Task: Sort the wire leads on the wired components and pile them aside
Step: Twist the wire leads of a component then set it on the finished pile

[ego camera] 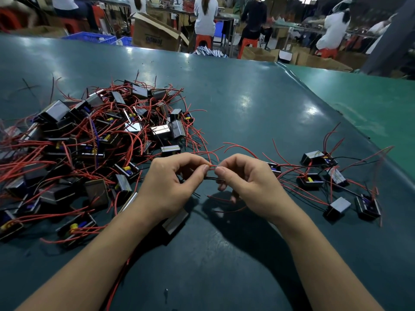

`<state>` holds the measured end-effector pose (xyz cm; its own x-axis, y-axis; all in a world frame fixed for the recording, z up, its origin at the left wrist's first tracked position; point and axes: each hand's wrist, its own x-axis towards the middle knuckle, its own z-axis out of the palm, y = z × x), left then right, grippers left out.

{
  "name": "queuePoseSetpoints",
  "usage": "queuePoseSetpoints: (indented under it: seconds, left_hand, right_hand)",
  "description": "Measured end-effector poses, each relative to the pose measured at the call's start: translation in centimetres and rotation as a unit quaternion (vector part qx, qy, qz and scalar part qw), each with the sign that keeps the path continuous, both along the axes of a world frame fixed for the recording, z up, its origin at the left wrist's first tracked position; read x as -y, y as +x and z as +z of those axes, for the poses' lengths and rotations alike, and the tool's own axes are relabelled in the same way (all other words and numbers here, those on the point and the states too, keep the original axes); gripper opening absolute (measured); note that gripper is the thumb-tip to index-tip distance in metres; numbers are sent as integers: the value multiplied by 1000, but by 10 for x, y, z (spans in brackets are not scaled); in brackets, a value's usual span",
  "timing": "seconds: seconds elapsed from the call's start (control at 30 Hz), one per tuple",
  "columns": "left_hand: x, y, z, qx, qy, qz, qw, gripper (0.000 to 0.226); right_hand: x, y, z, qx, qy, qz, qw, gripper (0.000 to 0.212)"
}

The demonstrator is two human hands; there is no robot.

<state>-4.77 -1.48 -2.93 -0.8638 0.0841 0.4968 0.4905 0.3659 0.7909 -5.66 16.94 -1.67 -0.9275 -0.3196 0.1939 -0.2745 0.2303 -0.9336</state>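
big pile [89, 140]: left of the grip and beyond it, a heap of small black wired parts, red leads tangled every way. Judged as unsorted stock, most of the job still left.
loose parts near left arm: a few more parts [74, 230] lie just left of the left forearm, leads not tidied.
left hand [170, 182]: fingers curled, thumb and forefinger pinching a red lead [212, 165] at its left end.
black leads [211, 178]: just under the pinch, running between both hands, held in the curled fingers as far as I can tell.
part in hand: cannot tell which body these leads belong to; a metal-faced part [175, 221] lies under the left wrist, link unclear.
lead axis: the pinched red stretch runs left-right, roughly level, short span between the two thumbs; free red ends arc up and away past the grip.
right hand [244, 178]: fingers curled, thumb and forefinger pinching the same red lead at its right end, thumbs almost touching.
small group [336, 185]: right of the grip, about six parts spread apart on the table [247, 97], leads trailing loosely. Judged as the done side, few so far.
progress: early, one piece in hand, leads being straightened, not yet set aside.
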Motion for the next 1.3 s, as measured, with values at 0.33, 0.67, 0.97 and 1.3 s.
queuePoseSetpoints:
  seconds: [0.33,0.67,0.97,1.3]
  left_hand:
    - [-1,1,1,-5,-46,16,999,5]
    - [4,1,3,-45,-88,-58,993,6]
    - [6,0,6,-70,-49,-41,995,9]
    - [6,1,5,-70,-40,-42,996,10]
  right_hand:
    - [4,5,1,-292,197,-77,933,3]
    - [-2,1,3,-263,118,-36,957,5]
    - [-2,0,3,67,-136,40,988,9]
    - [-2,-1,4,179,-196,85,960,19]
